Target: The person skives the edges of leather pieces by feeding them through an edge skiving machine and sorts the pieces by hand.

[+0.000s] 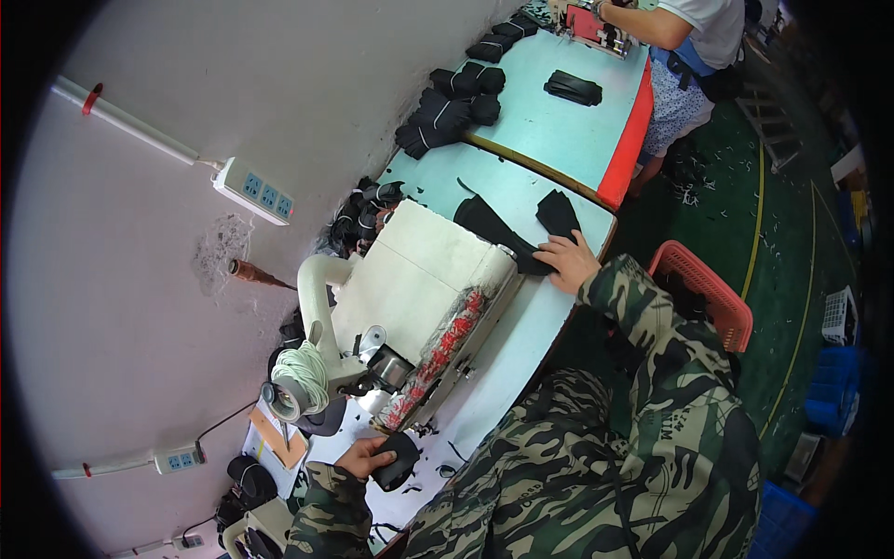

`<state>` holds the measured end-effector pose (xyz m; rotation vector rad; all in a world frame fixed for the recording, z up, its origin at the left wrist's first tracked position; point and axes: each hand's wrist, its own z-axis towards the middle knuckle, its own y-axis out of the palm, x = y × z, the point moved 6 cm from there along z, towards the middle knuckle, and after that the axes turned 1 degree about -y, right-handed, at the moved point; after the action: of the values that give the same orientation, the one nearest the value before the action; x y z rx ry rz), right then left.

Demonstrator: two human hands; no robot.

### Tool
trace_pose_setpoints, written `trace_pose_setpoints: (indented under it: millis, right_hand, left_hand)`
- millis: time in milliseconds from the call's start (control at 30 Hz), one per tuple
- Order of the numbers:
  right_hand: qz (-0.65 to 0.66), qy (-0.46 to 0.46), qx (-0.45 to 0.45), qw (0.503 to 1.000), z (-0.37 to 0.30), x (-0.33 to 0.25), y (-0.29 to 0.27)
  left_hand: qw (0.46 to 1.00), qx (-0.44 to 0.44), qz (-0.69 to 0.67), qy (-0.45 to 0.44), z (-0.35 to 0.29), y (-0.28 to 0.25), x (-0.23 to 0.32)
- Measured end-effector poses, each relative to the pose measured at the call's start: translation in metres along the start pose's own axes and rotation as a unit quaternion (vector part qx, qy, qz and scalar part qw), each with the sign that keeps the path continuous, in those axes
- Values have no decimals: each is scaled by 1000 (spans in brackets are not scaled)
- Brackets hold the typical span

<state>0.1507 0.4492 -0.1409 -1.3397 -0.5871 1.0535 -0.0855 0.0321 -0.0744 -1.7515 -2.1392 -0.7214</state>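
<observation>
Right hand [566, 262] is lying flat on a black fabric piece [521, 233] at centre frame, fingers spread and pressing down, not gripping. That piece is sitting on the light-blue table [521, 326] just right of the sewing machine [410, 298]. Its long axis is running upper left to lower right, with a second lobe poking up toward the top of the frame — roughly a V shape. Matte black, thin, lying flat.

Left hand [365, 456] is working at lower centre-left, fingers curled around a small black piece [396, 461] — closed grip, thumb on top. The piece looks stubby and rounded, its long axis tilting up to the right toward the machine's needle end. Exact shape is hard to tell.

The off-white machine is lying diagonally between the two hands and blocking the direct line between them. A spool of white thread [300, 373] is sitting at its left end. Black scraps are littering the table below the machine.

Stacks of black pieces [452, 107] are piling up along the wall at upper centre. A red basket [708, 293] is standing on the floor to the right. Another person [689, 47] is working at the far table, top right. A white power strip [253, 191] is hanging on the wall, upper left.
</observation>
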Motion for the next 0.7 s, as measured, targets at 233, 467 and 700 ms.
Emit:
trace_pose_setpoints:
  millis: [233,467,700]
  right_hand:
    - [562,80,-221,793,-28,-183,-25]
    - [629,117,-137,756,3,-241,-23]
    - [507,52,-25,860,19,-239,-60]
  left_hand:
    - [993,51,-22,105,3,35,50]
    - [988,50,53,134,19,34,83]
    - [995,94,15,35,15,-14,63]
